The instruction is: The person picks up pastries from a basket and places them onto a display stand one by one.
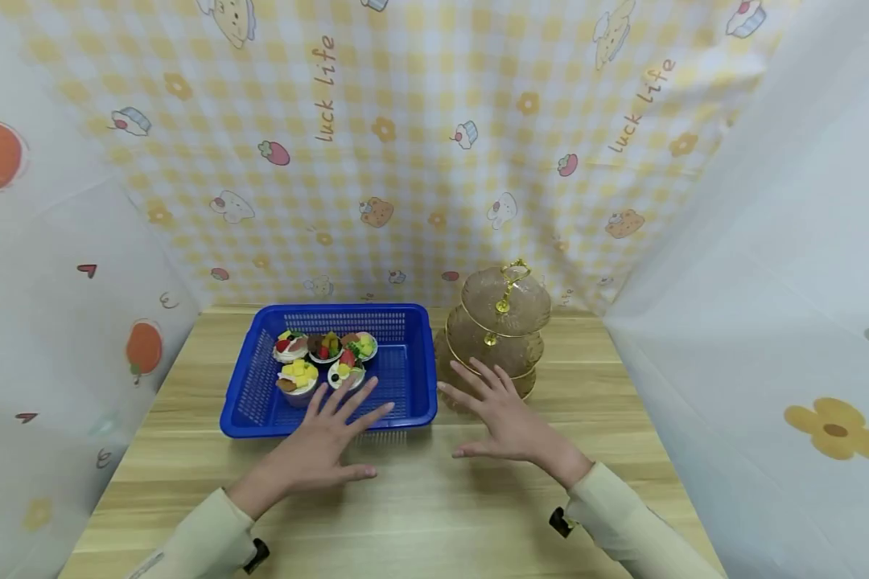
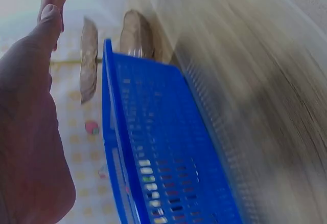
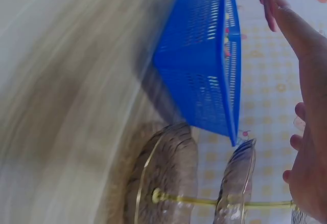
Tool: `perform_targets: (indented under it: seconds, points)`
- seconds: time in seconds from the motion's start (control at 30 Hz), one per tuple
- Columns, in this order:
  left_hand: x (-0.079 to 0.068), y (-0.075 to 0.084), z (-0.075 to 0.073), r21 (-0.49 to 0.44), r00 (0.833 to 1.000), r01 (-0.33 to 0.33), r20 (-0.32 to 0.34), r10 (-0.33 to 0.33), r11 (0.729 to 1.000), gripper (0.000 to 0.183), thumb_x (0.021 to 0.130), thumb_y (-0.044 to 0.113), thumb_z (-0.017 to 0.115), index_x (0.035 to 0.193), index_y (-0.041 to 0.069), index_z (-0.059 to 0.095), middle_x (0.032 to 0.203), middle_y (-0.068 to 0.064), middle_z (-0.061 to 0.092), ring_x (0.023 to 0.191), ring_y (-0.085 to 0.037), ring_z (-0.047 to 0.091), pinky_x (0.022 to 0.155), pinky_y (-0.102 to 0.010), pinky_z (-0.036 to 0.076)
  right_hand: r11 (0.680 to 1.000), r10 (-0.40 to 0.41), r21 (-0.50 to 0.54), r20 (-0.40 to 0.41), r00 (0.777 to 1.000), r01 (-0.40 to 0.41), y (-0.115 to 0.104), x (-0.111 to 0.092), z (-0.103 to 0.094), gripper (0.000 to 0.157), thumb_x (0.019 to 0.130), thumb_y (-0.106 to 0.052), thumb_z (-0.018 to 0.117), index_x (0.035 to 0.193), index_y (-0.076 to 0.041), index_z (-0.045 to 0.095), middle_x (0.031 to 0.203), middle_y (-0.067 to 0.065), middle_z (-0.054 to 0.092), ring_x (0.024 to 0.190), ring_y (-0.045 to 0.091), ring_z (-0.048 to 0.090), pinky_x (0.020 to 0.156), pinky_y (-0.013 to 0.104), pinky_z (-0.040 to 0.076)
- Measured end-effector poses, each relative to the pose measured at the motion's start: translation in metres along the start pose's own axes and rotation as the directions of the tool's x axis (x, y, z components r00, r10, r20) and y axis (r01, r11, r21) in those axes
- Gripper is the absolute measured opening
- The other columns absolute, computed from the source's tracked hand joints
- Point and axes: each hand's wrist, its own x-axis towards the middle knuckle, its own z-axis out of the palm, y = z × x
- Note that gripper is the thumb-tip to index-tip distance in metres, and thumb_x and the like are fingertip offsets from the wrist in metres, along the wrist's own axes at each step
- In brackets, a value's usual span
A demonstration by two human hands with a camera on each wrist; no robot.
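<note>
My left hand (image 1: 320, 446), its fingers spread and straight, hovers over the front edge of a blue plastic basket (image 1: 398, 402). Inside the basket, toward its left half, sit several small cupcakes topped with fruit, among them one with yellow cubes (image 1: 298, 378). My right hand (image 1: 510, 426) is also spread, holding nothing, in front of a three-tier cake stand (image 1: 503, 322) with smoky clear plates and a gold post. In the right wrist view, the stand's gold post (image 3: 191, 200) joins two of the scalloped plates beside the basket wall.
Both things stand on a light wood table (image 1: 405, 515), near its back edge. A yellow checked cloth (image 1: 420, 104) hangs behind, and white printed sheets close off the left and right sides. The stand is just right of the basket.
</note>
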Motion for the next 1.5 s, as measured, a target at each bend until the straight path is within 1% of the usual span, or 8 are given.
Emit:
perform_targets:
  seconds: [0.2, 0.37, 0.53, 0.73, 1.0, 1.1, 1.33, 1.5]
  points:
    - [-0.013, -0.019, -0.001, -0.044, 0.994, 0.098, -0.036, -0.099, 0.994, 0.088, 0.084, 0.07, 0.059, 0.157, 0.041, 0.019, 0.17, -0.001, 0.0, 0.157, -0.034, -0.008, 0.117, -0.073, 0.006, 0.995, -0.023, 0.101, -0.012, 1.0, 0.024, 0.003, 0.031, -0.002, 0.107, 0.076, -0.063, 0.074, 0.16, -0.031, 0.014, 0.169, 0.002, 0.014, 0.155, 0.036, 0.016, 0.12, 0.064, 0.02]
    - [-0.029, -0.046, -0.008, -0.107, 0.975, 0.201, -0.074, -0.209, 0.974, 0.087, 0.088, 0.06, 0.062, 0.158, 0.036, 0.018, 0.17, -0.002, -0.006, 0.156, -0.037, -0.011, 0.118, -0.071, -0.002, 0.981, -0.036, 0.188, -0.046, 0.998, 0.044, 0.008, 0.067, -0.005, 0.109, 0.075, -0.059, 0.077, 0.16, -0.025, 0.017, 0.167, 0.002, 0.021, 0.154, 0.031, 0.021, 0.121, 0.058, 0.025]
    - [-0.048, -0.078, -0.01, -0.152, 0.943, 0.285, -0.134, -0.306, 0.946, 0.088, 0.091, 0.054, 0.062, 0.16, 0.031, 0.013, 0.169, -0.008, -0.007, 0.154, -0.043, -0.01, 0.114, -0.075, -0.002, 0.947, 0.024, 0.322, -0.016, 1.0, -0.017, 0.011, 0.103, -0.003, 0.107, 0.077, -0.053, 0.079, 0.16, -0.028, 0.015, 0.167, -0.003, 0.022, 0.154, 0.024, 0.022, 0.124, 0.052, 0.024]
    - [-0.073, -0.112, -0.008, -0.211, 0.887, 0.39, -0.177, -0.427, 0.896, 0.091, 0.093, 0.049, 0.061, 0.161, 0.026, 0.006, 0.168, -0.014, -0.01, 0.151, -0.049, -0.011, 0.109, -0.08, -0.004, 0.914, 0.088, 0.397, 0.009, 0.996, -0.085, 0.013, 0.146, 0.006, 0.101, 0.079, -0.05, 0.079, 0.158, -0.029, 0.021, 0.163, -0.001, 0.031, 0.151, 0.022, 0.029, 0.122, 0.048, 0.03]
    - [-0.091, -0.135, 0.003, -0.252, 0.835, 0.5, -0.114, -0.538, 0.829, 0.091, 0.096, 0.051, 0.054, 0.16, 0.023, -0.004, 0.166, -0.021, -0.014, 0.15, -0.052, -0.014, 0.106, -0.081, -0.002, 0.868, 0.125, 0.476, 0.067, 0.99, -0.142, 0.02, 0.194, 0.02, 0.094, 0.081, -0.043, 0.079, 0.157, -0.03, 0.026, 0.163, 0.003, 0.032, 0.151, 0.026, 0.03, 0.119, 0.052, 0.033]
    - [-0.093, -0.141, 0.008, -0.262, 0.827, 0.518, -0.09, -0.555, 0.814, 0.092, 0.096, 0.052, 0.054, 0.16, 0.022, -0.004, 0.166, -0.021, -0.014, 0.149, -0.053, -0.014, 0.105, -0.082, 0.0, 0.836, 0.141, 0.525, 0.073, 0.987, -0.158, 0.024, 0.209, 0.029, 0.09, 0.081, -0.042, 0.08, 0.155, -0.029, 0.03, 0.162, 0.0, 0.034, 0.15, 0.022, 0.032, 0.119, 0.048, 0.034]
    - [-0.096, -0.147, 0.015, -0.28, 0.822, 0.53, -0.064, -0.567, 0.8, 0.093, 0.094, 0.053, 0.056, 0.16, 0.016, 0.001, 0.165, -0.024, -0.011, 0.149, -0.054, -0.012, 0.105, -0.082, 0.003, 0.708, 0.267, 0.65, 0.116, 0.957, -0.276, 0.021, 0.225, 0.047, 0.082, 0.081, -0.029, 0.082, 0.152, -0.025, 0.039, 0.158, 0.0, 0.041, 0.147, 0.022, 0.039, 0.117, 0.046, 0.038]
    - [-0.094, -0.148, 0.014, -0.298, 0.822, 0.53, -0.048, -0.567, 0.794, 0.094, 0.094, 0.052, 0.056, 0.16, 0.017, 0.0, 0.166, -0.023, -0.011, 0.149, -0.055, -0.011, 0.105, -0.081, 0.004, 0.666, 0.312, 0.672, 0.142, 0.939, -0.323, 0.016, 0.23, 0.06, 0.077, 0.085, -0.032, 0.078, 0.152, -0.023, 0.04, 0.155, 0.002, 0.045, 0.144, 0.021, 0.043, 0.114, 0.043, 0.042]
